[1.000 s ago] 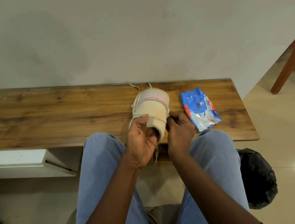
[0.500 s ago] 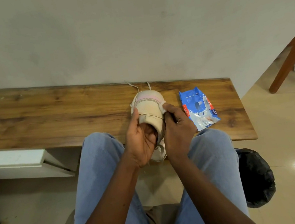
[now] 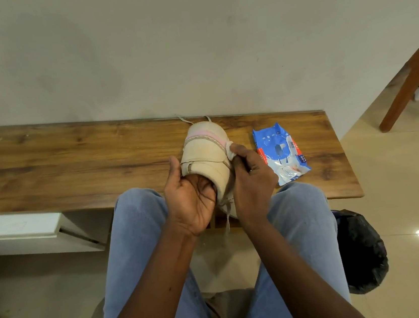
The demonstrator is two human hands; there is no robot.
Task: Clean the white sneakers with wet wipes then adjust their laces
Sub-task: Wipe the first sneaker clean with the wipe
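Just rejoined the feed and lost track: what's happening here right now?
A person's left hand grips the sneaker at its opening, over the wooden bench. The right hand pinches a white wipe against the sneaker's side, near the pink trim. The blue wipes packet lies on the bench, right of it. Cleaning is underway; a lace hangs loose.

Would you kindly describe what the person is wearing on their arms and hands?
Both forearms are bare, with no sleeves in view. The left hand and right hand wear no gloves, and no watch or bracelet shows at either wrist. Light blue jeans cover the legs.
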